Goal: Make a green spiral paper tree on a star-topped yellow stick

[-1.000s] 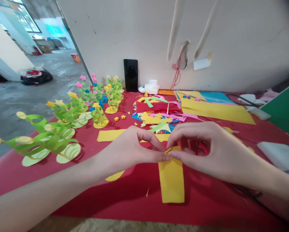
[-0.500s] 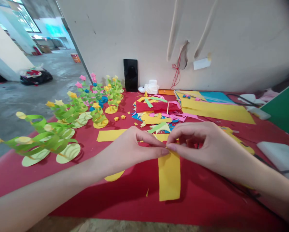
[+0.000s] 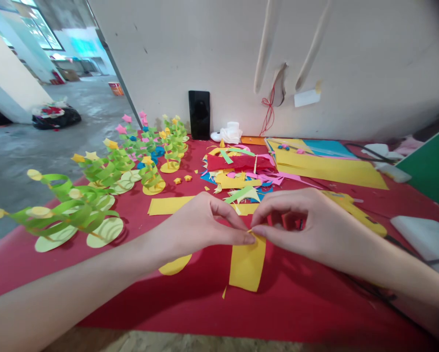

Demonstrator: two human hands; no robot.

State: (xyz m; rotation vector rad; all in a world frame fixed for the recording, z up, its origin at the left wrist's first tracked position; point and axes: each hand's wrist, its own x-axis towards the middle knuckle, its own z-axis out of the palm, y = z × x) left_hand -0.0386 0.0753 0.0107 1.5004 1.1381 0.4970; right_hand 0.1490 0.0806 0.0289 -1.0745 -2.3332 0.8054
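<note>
A yellow paper strip (image 3: 247,269) hangs down between my hands, its upper end pinched at the fingertips. My left hand (image 3: 215,222) grips that end from the left with thumb and forefinger. From the right, my right hand (image 3: 296,215) pinches the same end, thumb close beside the left one. The exact fold at the fingertips is partly hidden. Under my left wrist lies a yellow paper disc (image 3: 175,265), partly covered. Behind my left hand is another flat yellow strip (image 3: 170,205). A small yellow scrap (image 3: 224,293) lies near the strip's lower end.
Green spiral paper stands (image 3: 105,230) with stars fill the left side. Coloured paper scraps (image 3: 237,181) are heaped behind my hands. Yellow sheets (image 3: 329,168) lie back right, near a yellow glue gun (image 3: 358,212) with a cable. A phone (image 3: 199,115) leans against the wall.
The strip's lower end has swung left and up a little, and it now hangs at a slant. Both pinching hands have shifted slightly left and down.
</note>
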